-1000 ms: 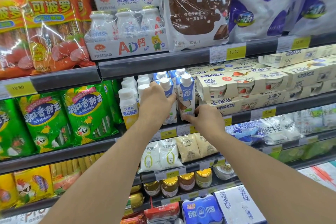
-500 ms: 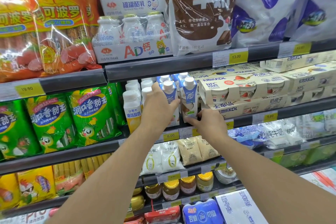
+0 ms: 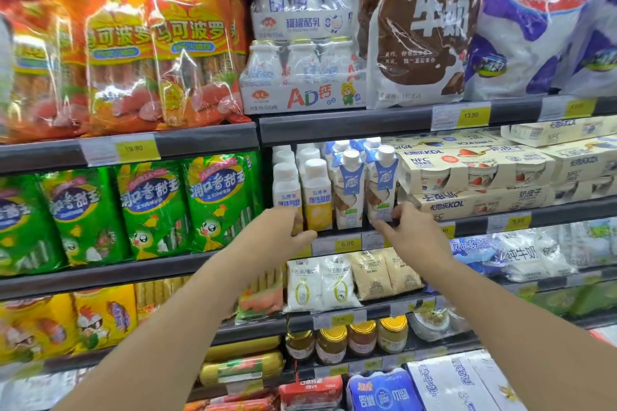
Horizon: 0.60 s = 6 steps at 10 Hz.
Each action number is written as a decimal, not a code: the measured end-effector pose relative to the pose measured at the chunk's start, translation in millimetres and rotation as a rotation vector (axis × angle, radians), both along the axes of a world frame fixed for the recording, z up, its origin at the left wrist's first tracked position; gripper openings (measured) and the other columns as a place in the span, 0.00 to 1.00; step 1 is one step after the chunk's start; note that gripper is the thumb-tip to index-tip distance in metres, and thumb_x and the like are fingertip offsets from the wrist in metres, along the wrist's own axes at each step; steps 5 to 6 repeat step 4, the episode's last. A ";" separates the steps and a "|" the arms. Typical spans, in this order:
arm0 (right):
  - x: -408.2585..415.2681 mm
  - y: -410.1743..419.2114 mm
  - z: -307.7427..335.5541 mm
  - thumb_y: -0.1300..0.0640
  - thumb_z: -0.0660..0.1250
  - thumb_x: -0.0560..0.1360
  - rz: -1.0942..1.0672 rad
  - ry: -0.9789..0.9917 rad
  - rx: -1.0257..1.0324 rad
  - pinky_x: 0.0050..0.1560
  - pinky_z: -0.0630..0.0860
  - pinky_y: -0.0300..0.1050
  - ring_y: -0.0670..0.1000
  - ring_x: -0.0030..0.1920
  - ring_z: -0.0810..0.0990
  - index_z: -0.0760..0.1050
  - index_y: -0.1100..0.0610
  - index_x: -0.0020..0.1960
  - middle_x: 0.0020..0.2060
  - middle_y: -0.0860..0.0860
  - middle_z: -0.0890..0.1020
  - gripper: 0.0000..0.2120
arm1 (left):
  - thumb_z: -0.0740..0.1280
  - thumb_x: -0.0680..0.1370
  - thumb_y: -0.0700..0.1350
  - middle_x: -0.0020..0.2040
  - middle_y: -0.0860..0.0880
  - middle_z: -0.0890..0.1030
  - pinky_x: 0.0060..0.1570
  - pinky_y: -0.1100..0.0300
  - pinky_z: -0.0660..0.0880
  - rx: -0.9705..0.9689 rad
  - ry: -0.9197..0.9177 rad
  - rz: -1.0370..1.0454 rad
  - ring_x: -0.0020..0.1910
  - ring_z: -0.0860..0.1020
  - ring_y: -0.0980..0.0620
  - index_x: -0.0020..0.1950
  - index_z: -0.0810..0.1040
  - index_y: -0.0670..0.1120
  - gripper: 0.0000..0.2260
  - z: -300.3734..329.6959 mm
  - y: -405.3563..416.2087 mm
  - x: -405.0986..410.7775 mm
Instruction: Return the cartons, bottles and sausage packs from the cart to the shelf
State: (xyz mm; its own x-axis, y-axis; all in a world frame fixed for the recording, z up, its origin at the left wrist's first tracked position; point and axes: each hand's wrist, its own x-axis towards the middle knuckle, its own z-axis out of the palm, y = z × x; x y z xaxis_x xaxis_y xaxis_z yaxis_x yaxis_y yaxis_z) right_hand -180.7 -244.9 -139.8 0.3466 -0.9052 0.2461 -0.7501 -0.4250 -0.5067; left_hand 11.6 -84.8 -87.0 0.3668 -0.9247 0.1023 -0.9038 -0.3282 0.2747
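Two blue-and-white cartons stand side by side on the middle shelf (image 3: 347, 243). The left carton (image 3: 349, 190) stands free. My right hand (image 3: 412, 232) pinches the base of the right carton (image 3: 380, 187) between thumb and fingertips. My left hand (image 3: 283, 233) hangs lower left, in front of the base of a white bottle (image 3: 286, 185), fingers loosely curled with nothing in them. A second white bottle (image 3: 317, 193) with a yellow label stands beside it. Green sausage packs (image 3: 213, 203) and orange sausage packs (image 3: 187, 53) fill the shelves on the left.
Cream yoghurt multipacks (image 3: 474, 173) are stacked right of the cartons. A brown milk bag (image 3: 424, 27) and bottle multipacks (image 3: 300, 77) sit on the shelf above. Small pouches (image 3: 337, 284) and jars (image 3: 362, 339) line the shelves below. The cart is out of view.
My left hand has let go of the left carton and dropped down and left to the bottle's base. My right hand stays at the right carton's base. The view has tilted upward.
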 end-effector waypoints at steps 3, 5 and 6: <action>-3.9 37.4 31.1 0.44 0.65 0.78 0.160 0.219 -0.111 0.57 0.76 0.51 0.54 0.59 0.76 0.72 0.56 0.65 0.57 0.53 0.77 0.21 | 0.63 0.79 0.60 0.72 0.44 0.70 0.67 0.45 0.71 0.140 -0.123 0.007 0.69 0.71 0.43 0.76 0.64 0.45 0.31 14.6 22.6 13.0; -9.3 49.6 36.2 0.44 0.64 0.78 0.205 0.349 -0.116 0.63 0.74 0.51 0.55 0.64 0.73 0.69 0.57 0.70 0.62 0.54 0.74 0.26 | 0.62 0.79 0.61 0.73 0.43 0.69 0.68 0.44 0.70 0.191 -0.142 0.046 0.70 0.70 0.42 0.77 0.62 0.44 0.32 17.7 31.4 7.2; -9.3 49.6 36.2 0.44 0.64 0.78 0.205 0.349 -0.116 0.63 0.74 0.51 0.55 0.64 0.73 0.69 0.57 0.70 0.62 0.54 0.74 0.26 | 0.62 0.79 0.61 0.73 0.43 0.69 0.68 0.44 0.70 0.191 -0.142 0.046 0.70 0.70 0.42 0.77 0.62 0.44 0.32 17.7 31.4 7.2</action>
